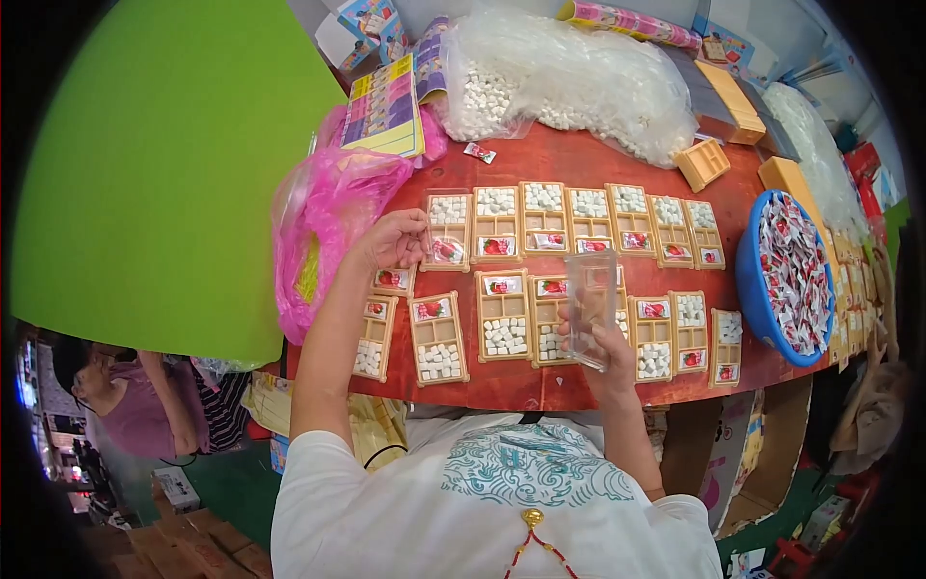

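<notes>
In the head view, a person in a white shirt with a teal wave print works at a red table (pixel 569 157). The left hand (pixel 397 239), fingers curled, meets the left edge of a tan, rectangular plastic tray (pixel 451 231) at the left end of the upper row; whether it grips the tray cannot be told. The right hand (pixel 610 359) grips a clear, rectangular plastic case (pixel 589 307) above the lower row, partly covering the trays beneath. Small white cubes (pixel 496 202) and red-and-white packets (pixel 497 247) fill compartments in both rows. At right stands a round blue plastic basin (pixel 751 275) heaped with similar packets. A large clear plastic bag (pixel 617 72) of white pieces lies across the back, a tan tray without cubes (pixel 702 165) tilted beside it. A crumpled pink plastic bag (pixel 338 183) sits at left, near the forearm.
</notes>
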